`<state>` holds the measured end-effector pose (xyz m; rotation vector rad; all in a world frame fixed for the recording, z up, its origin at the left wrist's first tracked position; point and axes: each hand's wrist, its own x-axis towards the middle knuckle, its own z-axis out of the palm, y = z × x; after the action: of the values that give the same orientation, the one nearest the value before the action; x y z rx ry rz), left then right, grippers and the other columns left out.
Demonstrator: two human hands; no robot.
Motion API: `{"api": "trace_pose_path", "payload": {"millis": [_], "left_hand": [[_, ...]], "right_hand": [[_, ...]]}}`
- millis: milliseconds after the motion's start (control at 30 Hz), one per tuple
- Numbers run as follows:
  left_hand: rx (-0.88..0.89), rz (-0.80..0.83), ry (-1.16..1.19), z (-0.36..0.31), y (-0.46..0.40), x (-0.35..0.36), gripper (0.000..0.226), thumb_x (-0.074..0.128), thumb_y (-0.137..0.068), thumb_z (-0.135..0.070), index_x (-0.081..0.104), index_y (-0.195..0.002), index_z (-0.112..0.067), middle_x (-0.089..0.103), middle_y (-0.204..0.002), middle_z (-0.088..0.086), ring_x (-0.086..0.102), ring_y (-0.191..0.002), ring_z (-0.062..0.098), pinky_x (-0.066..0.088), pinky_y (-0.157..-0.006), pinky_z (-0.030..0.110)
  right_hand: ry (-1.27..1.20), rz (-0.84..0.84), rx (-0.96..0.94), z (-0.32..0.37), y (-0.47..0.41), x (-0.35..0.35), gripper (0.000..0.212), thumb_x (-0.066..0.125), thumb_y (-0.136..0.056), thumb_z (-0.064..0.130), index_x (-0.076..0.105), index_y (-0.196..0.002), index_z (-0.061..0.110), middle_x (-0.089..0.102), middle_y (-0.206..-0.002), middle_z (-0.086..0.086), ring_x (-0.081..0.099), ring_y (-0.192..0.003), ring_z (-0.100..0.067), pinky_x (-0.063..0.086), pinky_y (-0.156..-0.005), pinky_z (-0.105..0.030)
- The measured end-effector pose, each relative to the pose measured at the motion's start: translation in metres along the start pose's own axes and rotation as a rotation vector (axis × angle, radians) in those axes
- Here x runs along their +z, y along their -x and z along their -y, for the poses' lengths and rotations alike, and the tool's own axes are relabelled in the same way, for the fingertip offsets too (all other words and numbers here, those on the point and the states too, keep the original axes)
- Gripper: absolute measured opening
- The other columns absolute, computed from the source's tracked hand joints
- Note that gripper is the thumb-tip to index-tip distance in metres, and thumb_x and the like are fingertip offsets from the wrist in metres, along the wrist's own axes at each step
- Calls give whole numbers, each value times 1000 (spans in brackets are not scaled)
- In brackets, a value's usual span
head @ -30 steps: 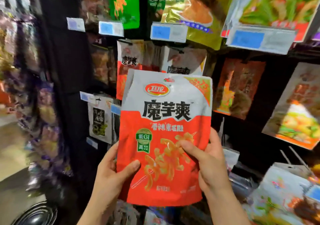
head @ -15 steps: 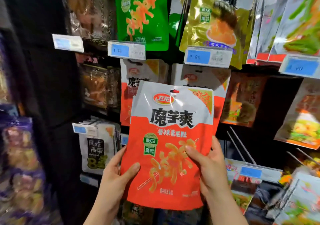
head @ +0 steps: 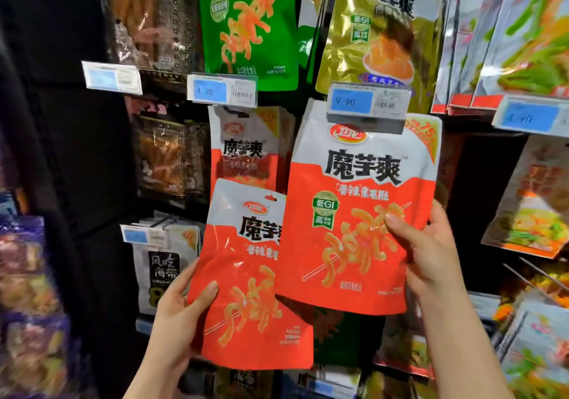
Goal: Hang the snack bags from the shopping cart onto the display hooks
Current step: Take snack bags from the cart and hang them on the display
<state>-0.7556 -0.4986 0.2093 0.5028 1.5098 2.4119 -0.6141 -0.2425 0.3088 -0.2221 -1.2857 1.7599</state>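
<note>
At centre frame, the right hand (head: 431, 244) pinches a red "魔芋爽" bag (head: 363, 214) under the "9 90" price tag (head: 366, 103); lower left, the left hand (head: 181, 315) holds a second red bag (head: 246, 291).

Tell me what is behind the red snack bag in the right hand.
Behind the red bag in the right hand, only white edges of more bags show at its top left. The 9.90 price tag overlaps its top, hiding the hook.
</note>
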Motion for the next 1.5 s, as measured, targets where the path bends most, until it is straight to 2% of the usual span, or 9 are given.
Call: {"api": "trace_pose_path", "payload": {"millis": [267,433,633,767,933,1167,1267,1333,1500], "left_hand": [[44,-59,-18,1,1,-14,40,56,-83,2,63,-114,-23,75,-91,9,73,-74,20,59,-60,26],[80,-131,-15,-7,8,-29,38,52,-87,4,67,-109,-24,75,-93,8,72,-75,18,60,-65,28],[128,-190,-13,-14,14,-33,40,49,-90,6,67,-107,-25,75,-92,2,72,-77,14,60,-66,28],[163,-252,-25,-22,25,-44,40,49,-90,7,67,-105,-25,76,-89,-1,72,-74,10,59,-67,26],[150,-300,1,-21,38,-64,41,51,-90,3,69,-109,-29,73,-100,2,72,-79,13,59,-73,33],[153,-241,13,-23,41,-38,43,46,-92,8,69,-101,-27,76,-87,-2,72,-73,10,59,-65,26],[141,-197,45,-23,35,-23,46,45,-91,9,73,-94,-28,76,-86,-1,72,-72,11,59,-63,25],[127,-152,61,-21,31,-12,44,45,-92,7,72,-97,-27,76,-89,1,72,-75,13,59,-63,25],[66,-48,102,-12,19,17,38,46,-92,4,63,-109,-25,76,-88,1,72,-74,14,58,-58,25]], "right_hand": [[108,-10,101,15,-14,6,43,64,-75,-11,61,-108,16,73,-87,-5,72,-70,-17,57,-54,-31],[131,6,132,17,-9,-1,48,67,-70,-8,62,-112,13,72,-92,-10,71,-72,-22,59,-59,-38],[121,-118,106,-6,-38,11,35,72,-74,-5,62,-101,15,70,-93,-9,68,-80,-25,58,-72,-41],[232,-233,59,-44,-81,13,49,77,-68,-3,59,-112,7,68,-93,-8,64,-78,-22,56,-79,-43],[456,-339,9,-80,-108,4,63,83,-63,11,53,-118,12,66,-101,-4,62,-88,-19,52,-91,-43],[732,-288,63,-84,-141,-19,91,84,-60,28,42,-140,18,47,-136,-9,54,-115,-23,45,-102,-38],[642,-198,130,-79,-146,-31,70,82,-63,17,54,-127,12,63,-118,-11,63,-106,-29,53,-91,-44],[601,-168,152,-75,-147,-40,63,74,-77,3,47,-133,10,64,-112,-10,63,-101,-28,53,-84,-41],[614,-215,119,-55,-122,-58,61,73,-81,23,47,-135,15,57,-97,2,54,-84,-17,40,-69,-27]]}}
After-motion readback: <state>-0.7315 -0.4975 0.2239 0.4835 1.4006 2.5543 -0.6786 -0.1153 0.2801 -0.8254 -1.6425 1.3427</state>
